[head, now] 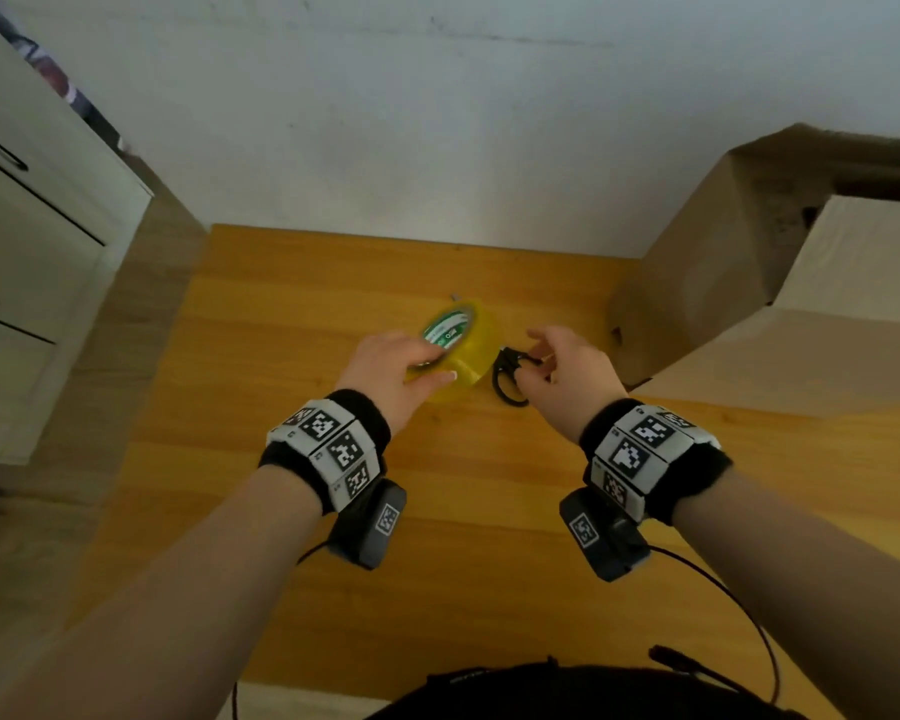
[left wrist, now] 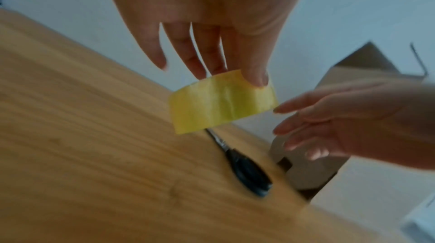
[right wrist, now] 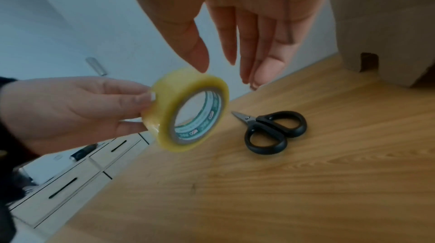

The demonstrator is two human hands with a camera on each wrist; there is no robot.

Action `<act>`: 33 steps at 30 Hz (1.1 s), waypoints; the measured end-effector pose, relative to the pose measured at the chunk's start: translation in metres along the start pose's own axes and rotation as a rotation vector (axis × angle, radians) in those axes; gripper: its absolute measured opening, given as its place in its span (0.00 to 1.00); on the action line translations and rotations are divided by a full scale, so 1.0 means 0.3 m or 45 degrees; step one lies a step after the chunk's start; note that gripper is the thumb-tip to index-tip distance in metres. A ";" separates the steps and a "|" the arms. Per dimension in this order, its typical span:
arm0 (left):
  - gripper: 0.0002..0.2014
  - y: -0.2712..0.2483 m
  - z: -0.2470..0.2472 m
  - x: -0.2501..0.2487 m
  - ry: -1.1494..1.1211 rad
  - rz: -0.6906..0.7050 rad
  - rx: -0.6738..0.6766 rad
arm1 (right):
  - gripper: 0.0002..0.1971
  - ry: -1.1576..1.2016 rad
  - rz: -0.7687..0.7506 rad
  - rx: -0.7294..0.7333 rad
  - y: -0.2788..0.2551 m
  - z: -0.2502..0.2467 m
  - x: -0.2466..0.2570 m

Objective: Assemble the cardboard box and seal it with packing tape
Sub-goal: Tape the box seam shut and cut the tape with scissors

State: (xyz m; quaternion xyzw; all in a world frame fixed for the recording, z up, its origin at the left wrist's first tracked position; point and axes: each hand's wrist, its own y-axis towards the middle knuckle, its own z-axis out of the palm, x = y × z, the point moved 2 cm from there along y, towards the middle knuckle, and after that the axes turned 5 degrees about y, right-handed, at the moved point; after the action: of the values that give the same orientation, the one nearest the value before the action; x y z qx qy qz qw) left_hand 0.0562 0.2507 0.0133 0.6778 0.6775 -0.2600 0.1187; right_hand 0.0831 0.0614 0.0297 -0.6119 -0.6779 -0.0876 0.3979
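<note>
Left hand: the left hand (right wrist: 70, 114) pinches the roll of yellowish clear packing tape with a green-printed core (right wrist: 188, 109), thumb on the outer band, other fingers behind; roll lifted off the light wooden tabletop (right wrist: 306, 191).
Roll axis: open core faces the right wrist view, band edge-on to the left wrist view.
Right hand: the right hand (right wrist: 247, 23) hovers empty, fingers straight and loose, tips just beside the roll's rim.
Key relation: roll sits left of and just under the right fingertips; right hand looks best placed to hunt the tape end.
Scissors: small black-handled scissors (right wrist: 273, 131) lie flat beneath, blades shut.
Box: the brown cardboard box (head: 723, 283) stands at the table's right, well apart from the tape.
</note>
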 end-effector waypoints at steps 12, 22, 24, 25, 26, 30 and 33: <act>0.15 -0.043 -0.045 -0.115 -0.393 0.075 -0.112 | 0.15 0.690 -0.016 -0.054 -0.019 -0.049 0.068; 0.12 -0.024 -0.157 -0.167 -0.194 0.061 -0.190 | 0.16 0.594 -0.119 -0.113 -0.079 -0.103 0.045; 0.15 -0.010 -0.176 -0.179 -0.207 0.091 -0.227 | 0.17 0.591 -0.117 -0.099 -0.090 -0.109 0.038; 0.16 -0.006 -0.179 -0.188 -0.197 0.100 -0.219 | 0.17 0.593 -0.121 -0.095 -0.097 -0.110 0.038; 0.17 -0.002 -0.178 -0.197 -0.190 0.105 -0.205 | 0.17 0.593 -0.126 -0.094 -0.104 -0.111 0.039; 0.18 0.001 -0.162 -0.233 -0.173 0.186 -0.183 | 0.15 0.570 -0.157 -0.070 -0.126 -0.106 0.048; 0.16 0.001 -0.153 -0.235 -0.177 0.192 -0.202 | 0.15 0.560 -0.169 -0.069 -0.130 -0.100 0.053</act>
State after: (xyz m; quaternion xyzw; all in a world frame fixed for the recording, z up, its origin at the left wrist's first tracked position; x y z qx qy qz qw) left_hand 0.0691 0.2140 0.0877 0.6955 0.6332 -0.2422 0.2380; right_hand 0.0619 0.0461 0.0745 -0.5427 -0.6110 -0.2628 0.5130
